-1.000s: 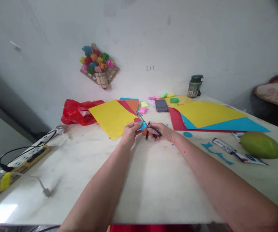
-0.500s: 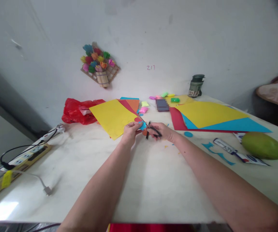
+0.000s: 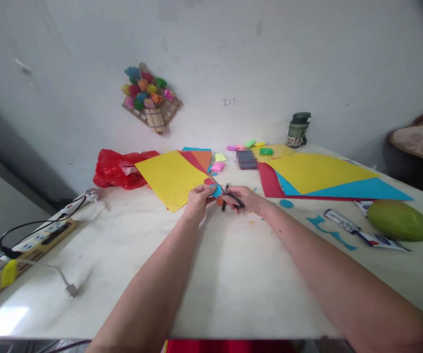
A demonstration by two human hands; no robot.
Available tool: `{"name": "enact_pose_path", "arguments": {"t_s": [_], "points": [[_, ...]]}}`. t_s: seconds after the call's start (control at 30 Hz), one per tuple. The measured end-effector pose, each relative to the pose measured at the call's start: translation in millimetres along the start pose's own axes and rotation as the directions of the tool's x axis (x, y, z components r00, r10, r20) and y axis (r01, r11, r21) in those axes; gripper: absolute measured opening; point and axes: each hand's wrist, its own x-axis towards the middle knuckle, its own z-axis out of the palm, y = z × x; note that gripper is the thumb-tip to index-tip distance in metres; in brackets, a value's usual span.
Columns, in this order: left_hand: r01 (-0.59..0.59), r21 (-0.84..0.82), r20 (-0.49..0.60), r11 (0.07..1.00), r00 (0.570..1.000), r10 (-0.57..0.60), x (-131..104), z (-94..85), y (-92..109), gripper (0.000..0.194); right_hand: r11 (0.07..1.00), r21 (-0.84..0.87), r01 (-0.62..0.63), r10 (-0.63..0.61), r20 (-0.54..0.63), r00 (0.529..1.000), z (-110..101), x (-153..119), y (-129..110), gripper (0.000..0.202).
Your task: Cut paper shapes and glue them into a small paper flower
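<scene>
Near the middle of the table, my left hand (image 3: 198, 200) pinches a small blue paper piece (image 3: 216, 190). My right hand (image 3: 244, 197) is closed on the black handles of a pair of scissors (image 3: 236, 200), whose blades point up and left beside the blue piece. A red paper piece (image 3: 209, 181) and an orange one (image 3: 220, 201) show close to the fingertips. Under the scissors is a dark, thin object (image 3: 224, 203) that I cannot make out. A yellow sheet (image 3: 170, 179) lies left of my left hand.
Yellow (image 3: 321, 171), blue and red sheets lie at the right, near a blue disc (image 3: 286, 203), blue scraps, a tube (image 3: 341, 221) and a green fruit (image 3: 398, 220). A red bag (image 3: 117, 171) and power strip (image 3: 31, 247) are left; a bottle (image 3: 298, 130) stands behind.
The view has shifted very slightly. Both hands, the scissors and the blue piece keep nearly the same positions.
</scene>
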Motion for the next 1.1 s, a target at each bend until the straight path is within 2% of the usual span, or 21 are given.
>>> {"name": "enact_pose_path", "arguments": {"t_s": [0.9,1.1], "points": [[-0.017,-0.006,0.002,1.0,1.0,0.017,0,-0.1,-1,0.022,0.999,-0.005,-0.039,0.039,-0.034,0.999,7,-6,-18,0.028],[-0.027,-0.014,0.002,1.0,1.0,0.027,0,-0.3,-2,0.022,0.999,-0.014,-0.049,0.048,-0.027,0.998,6,-4,-13,0.031]]}}
